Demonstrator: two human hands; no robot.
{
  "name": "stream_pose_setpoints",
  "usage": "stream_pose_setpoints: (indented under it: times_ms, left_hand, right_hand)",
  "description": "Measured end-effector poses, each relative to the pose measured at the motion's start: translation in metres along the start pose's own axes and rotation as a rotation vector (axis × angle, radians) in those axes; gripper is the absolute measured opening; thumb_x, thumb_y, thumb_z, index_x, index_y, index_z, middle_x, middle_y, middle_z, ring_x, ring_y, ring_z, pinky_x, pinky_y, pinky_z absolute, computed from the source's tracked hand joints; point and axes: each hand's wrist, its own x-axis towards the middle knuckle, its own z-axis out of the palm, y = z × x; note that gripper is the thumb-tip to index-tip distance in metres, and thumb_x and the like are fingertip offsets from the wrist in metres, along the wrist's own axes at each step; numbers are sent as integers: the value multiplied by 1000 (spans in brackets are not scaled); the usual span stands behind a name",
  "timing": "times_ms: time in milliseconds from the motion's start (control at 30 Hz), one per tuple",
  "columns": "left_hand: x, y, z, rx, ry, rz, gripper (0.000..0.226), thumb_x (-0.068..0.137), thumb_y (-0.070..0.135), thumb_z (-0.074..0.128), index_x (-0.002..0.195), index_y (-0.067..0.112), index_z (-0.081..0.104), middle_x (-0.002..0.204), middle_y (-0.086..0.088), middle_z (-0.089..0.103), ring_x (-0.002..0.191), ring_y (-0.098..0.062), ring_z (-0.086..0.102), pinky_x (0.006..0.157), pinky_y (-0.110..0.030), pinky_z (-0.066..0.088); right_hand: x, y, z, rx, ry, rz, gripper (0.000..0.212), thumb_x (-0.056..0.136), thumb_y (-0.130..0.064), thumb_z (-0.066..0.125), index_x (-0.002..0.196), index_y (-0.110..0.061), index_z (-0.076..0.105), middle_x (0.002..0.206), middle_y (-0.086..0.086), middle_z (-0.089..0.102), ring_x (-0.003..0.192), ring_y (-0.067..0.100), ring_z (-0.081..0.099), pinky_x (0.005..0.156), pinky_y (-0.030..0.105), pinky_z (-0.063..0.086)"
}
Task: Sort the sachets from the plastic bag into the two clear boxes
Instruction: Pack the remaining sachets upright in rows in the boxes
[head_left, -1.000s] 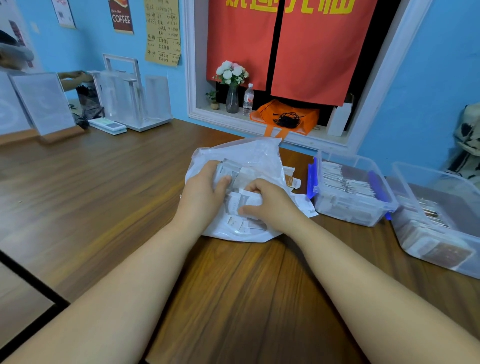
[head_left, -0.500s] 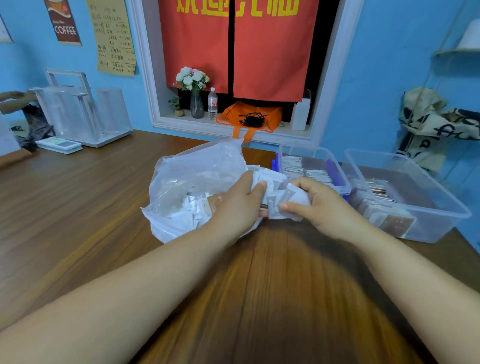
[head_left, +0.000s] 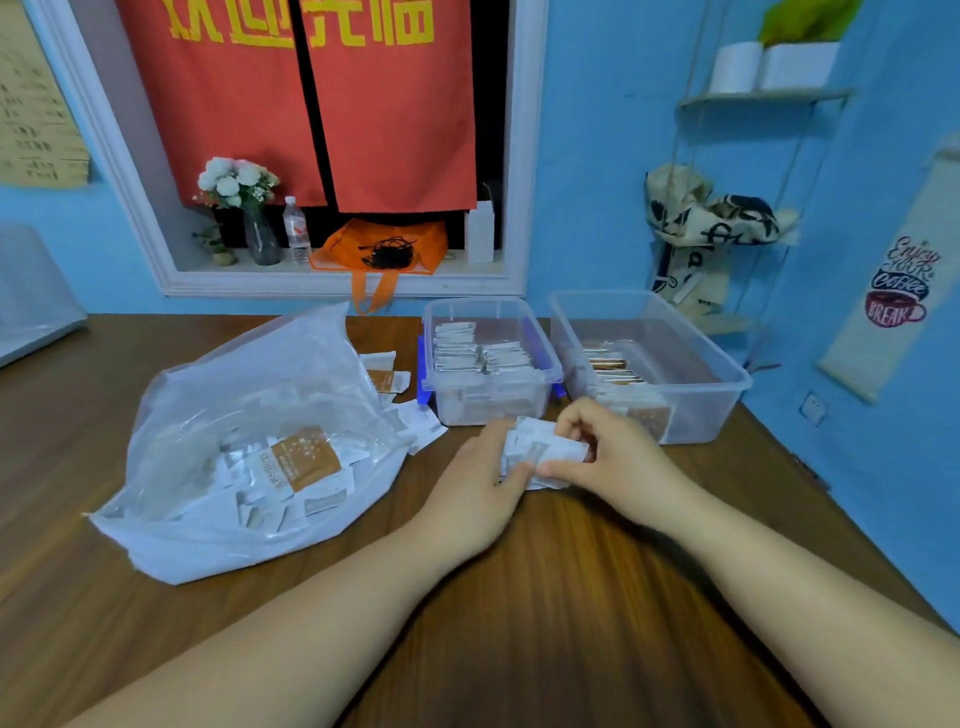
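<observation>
head view: my left grip (head_left: 478, 488) and right grip (head_left: 623, 462) both pinch a small stack of white sachets (head_left: 550, 448) low over bench (head_left: 561, 597), squaring edges, i judge, for left clear box (head_left: 493, 405) holding white ones. right clear box (head_left: 701, 410) holds brown. plastic bag (head_left: 249, 415) at left, sachets inside.

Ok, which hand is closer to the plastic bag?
Left. The left hand, gripping sachets, is just right of the plastic bag; the right hand grips them farther right.

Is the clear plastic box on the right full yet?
Partly full: the right clear plastic box holds sachets only along its left side; the rest shows bare bottom.
</observation>
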Motion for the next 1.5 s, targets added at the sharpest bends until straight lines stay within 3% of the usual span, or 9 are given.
stream_pose_setpoints:
  times_ms: [133,233,333,500,633,833,1000,1200,1500]
  left_hand:
    - [1,-6,-1,85,-10,-9,36,98,27,42,133,20,40,123,-2,55,113,-14,49,97,-33,40]
    - [1,-8,-1,94,-21,-17,34,97,29,43,130,22,40,123,-1,54,113,-12,48,95,-29,40]
    - [-1,-11,1,211,1,-39,38,94,34,48,130,24,39,127,-1,49,116,-11,44,91,-23,36]
    - [-2,-14,-1,310,115,-132,51,91,43,51,136,24,39,131,4,49,123,-13,40,96,-25,35]
    - [-2,-16,1,390,71,-57,40,95,42,41,129,22,49,126,3,53,122,-17,42,98,-29,35]
    - [-6,-14,7,521,-1,-47,54,99,42,33,148,22,23,144,3,34,132,-16,25,107,-27,22]
    - [-4,-13,2,318,111,-2,46,96,36,44,141,30,38,118,3,58,115,-14,43,96,-28,36]
    - [-6,-10,3,345,100,-23,35,93,42,48,124,25,46,100,4,53,100,-12,47,77,-24,37]
    - [-8,-5,-3,350,29,-34,42,88,46,55,126,28,46,110,2,57,103,-11,49,87,-30,45]
  right_hand:
    - [4,-1,4,-15,-16,32,49,71,-30,80,103,-31,43,85,-10,50,69,-1,46,60,13,35]
    - [1,-2,4,-71,-91,9,56,77,-34,75,123,-32,42,101,-16,51,87,-1,49,71,13,39]
    - [-2,-4,7,-118,-177,-36,48,83,-29,69,125,-25,48,117,-10,57,101,3,52,87,21,44]
    - [-3,-6,11,-181,-201,-44,40,90,-27,60,126,-26,44,119,-7,57,100,4,53,81,18,43]
    - [-1,-5,13,-204,-206,-50,38,92,-29,57,127,-26,42,121,-5,56,102,6,53,85,21,44]
    - [0,-5,11,-328,-278,-91,53,98,-34,44,146,-31,22,146,-5,32,128,13,41,104,31,37]
    - [0,-7,11,-323,-284,-94,51,99,-35,38,147,-32,19,145,-5,32,128,12,40,104,30,37]
    - [-1,-6,11,-311,-296,-99,48,100,-33,36,147,-32,21,142,-6,34,125,10,41,102,25,36]
    - [0,-7,-1,-249,-270,-125,24,88,-36,60,110,-30,52,104,-15,54,90,1,51,79,18,45]
